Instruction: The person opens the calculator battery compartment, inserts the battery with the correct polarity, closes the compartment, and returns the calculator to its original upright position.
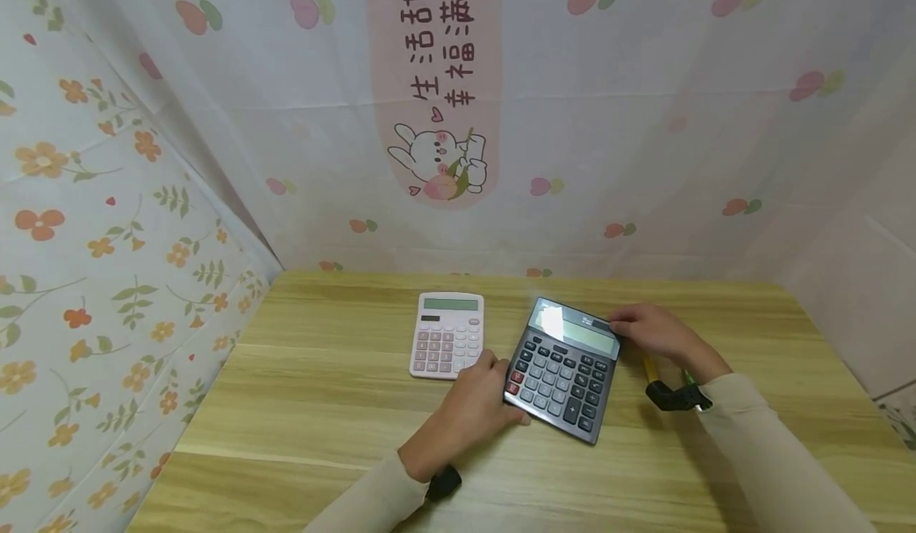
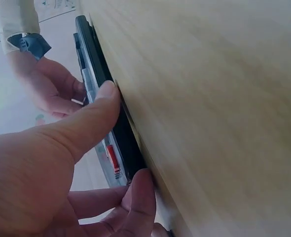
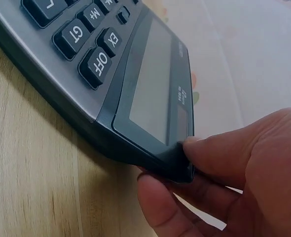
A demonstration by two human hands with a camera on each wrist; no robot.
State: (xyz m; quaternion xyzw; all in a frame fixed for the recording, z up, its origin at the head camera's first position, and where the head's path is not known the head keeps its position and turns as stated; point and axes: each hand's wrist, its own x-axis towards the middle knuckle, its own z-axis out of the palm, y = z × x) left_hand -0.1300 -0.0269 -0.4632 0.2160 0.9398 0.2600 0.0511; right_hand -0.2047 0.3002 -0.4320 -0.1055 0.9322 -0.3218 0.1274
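A dark grey calculator (image 1: 561, 374) with two red keys lies turned at an angle, its display away from me. My left hand (image 1: 475, 406) grips its left side. In the left wrist view the thumb (image 2: 98, 111) lies along the near edge and the other fingers bend round the corner. My right hand (image 1: 658, 332) pinches the far right corner beside the display. The right wrist view shows the thumb (image 3: 209, 148) on top and a finger beneath that corner, which looks slightly off the wood.
A smaller pink-and-white calculator (image 1: 447, 336) lies just left of the dark one on the wooden table (image 1: 300, 406). A yellow object (image 1: 650, 368) and a bit of green (image 1: 688, 376) show partly under my right wrist. A patterned curtain (image 1: 608, 119) hangs behind the table.
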